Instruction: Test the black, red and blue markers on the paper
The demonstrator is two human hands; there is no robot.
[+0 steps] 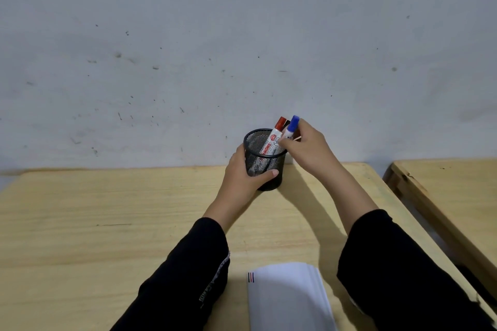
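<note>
A black mesh pen cup (265, 166) stands at the far edge of the wooden table, against the wall. My left hand (242, 177) wraps around its left side. A red-capped marker (275, 137) leans in the cup, and a black cap (286, 123) peeks out just behind it. My right hand (306, 148) pinches the blue-capped marker (291, 126) at the cup's right rim, cap pointing up. A stack of white paper (287, 298) lies near me, with short black, red and blue strokes (251, 277) at its top left corner.
The light wooden table (107, 223) runs left and towards me. A grey marked wall (242, 48) rises directly behind the cup. A second wooden table (457, 183) stands to the right across a narrow gap.
</note>
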